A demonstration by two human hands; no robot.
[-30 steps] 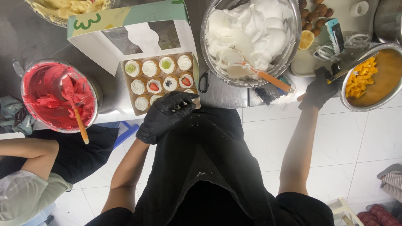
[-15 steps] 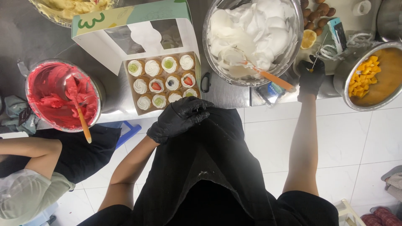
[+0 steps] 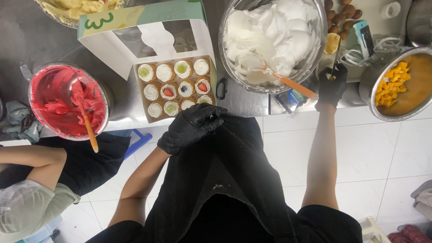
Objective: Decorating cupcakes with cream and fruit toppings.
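The right hand [image 3: 332,85] has shifted left from the mango bowl [image 3: 402,85], now clenching a knife [image 3: 335,63]; the left hand [image 3: 189,127] rests released below the cupcake box [image 3: 174,87].

Cupcake box [image 3: 175,90] wedged between red bowl [image 3: 67,100] and cream bowl [image 3: 272,40].

Yellow cream bowl [image 3: 76,9] cut by top edge; right hand [image 3: 332,85] grip unclear.
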